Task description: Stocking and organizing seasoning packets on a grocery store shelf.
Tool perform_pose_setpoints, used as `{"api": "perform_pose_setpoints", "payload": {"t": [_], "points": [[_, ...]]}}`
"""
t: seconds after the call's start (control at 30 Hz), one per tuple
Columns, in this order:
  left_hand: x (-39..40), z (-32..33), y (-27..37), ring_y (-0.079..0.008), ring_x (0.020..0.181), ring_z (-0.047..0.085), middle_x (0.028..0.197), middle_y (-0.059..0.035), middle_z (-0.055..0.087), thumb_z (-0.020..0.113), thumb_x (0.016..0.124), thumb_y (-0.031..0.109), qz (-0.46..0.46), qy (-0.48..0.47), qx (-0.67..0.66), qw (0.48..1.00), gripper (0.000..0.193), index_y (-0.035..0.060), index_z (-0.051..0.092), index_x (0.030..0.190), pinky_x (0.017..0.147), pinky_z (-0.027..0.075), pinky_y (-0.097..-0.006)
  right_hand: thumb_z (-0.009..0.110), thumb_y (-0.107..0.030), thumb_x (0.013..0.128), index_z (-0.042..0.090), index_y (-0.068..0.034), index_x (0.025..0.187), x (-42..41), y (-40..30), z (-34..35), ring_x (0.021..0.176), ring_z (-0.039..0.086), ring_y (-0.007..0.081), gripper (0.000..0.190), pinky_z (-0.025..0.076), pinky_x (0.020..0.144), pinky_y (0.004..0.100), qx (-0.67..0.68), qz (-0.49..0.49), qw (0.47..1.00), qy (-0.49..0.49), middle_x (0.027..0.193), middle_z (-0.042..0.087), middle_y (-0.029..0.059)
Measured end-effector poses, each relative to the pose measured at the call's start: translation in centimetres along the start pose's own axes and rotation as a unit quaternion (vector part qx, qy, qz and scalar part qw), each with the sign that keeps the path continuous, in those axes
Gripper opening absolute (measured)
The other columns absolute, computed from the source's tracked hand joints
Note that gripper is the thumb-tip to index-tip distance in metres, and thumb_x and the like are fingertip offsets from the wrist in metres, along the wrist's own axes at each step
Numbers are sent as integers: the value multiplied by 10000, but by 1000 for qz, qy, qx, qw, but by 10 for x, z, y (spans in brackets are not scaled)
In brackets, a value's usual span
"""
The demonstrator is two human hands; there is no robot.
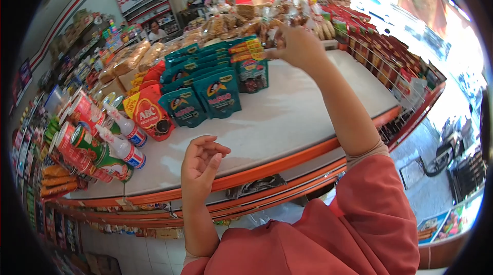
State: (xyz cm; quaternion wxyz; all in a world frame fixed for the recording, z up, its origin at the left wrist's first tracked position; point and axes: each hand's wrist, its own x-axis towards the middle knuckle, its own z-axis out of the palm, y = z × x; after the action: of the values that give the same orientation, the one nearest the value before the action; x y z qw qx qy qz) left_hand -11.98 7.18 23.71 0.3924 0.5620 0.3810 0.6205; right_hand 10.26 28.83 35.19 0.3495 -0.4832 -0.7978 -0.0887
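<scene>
My right hand reaches over the shelf, its fingertips beside the yellow-topped pouch that stands at the right end of the rows; whether they touch it I cannot tell. Green Bango pouches stand upright in rows to the left of that pouch. My left hand is raised above the front edge of the white shelf top, palm up, fingers loosely curled, holding nothing. Red ABC soy sauce pouches stand left of the green ones, and clear spray-topped bottles are farther left.
Cans crowd the left end of the shelf. Bagged snacks are piled behind the pouches. A wire rack with brown packets borders the right side. An orange rail runs along the front edge. A person is in the background.
</scene>
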Motion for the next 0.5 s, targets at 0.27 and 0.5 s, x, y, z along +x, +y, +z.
{"api": "perform_pose_setpoints", "payload": {"t": [0.27, 0.5], "points": [[2, -9, -9, -204, 908, 589, 970, -117, 586, 525, 888, 83, 57, -3, 9, 998, 314, -16, 455, 1177, 863, 464, -336, 675, -225, 821, 649, -90, 897, -152, 15, -131, 564, 599, 78, 157, 416, 507, 214, 139, 21, 978, 155, 653, 623, 10], [0, -26, -17, -231, 912, 563, 967, -126, 562, 509, 913, 227, 97, -42, 40, 994, 420, -52, 419, 1213, 886, 450, -396, 553, -201, 907, 603, -41, 979, -413, 103, -105, 677, 608, 88, 183, 414, 567, 210, 336, 399, 848, 95, 747, 630, 18]]}}
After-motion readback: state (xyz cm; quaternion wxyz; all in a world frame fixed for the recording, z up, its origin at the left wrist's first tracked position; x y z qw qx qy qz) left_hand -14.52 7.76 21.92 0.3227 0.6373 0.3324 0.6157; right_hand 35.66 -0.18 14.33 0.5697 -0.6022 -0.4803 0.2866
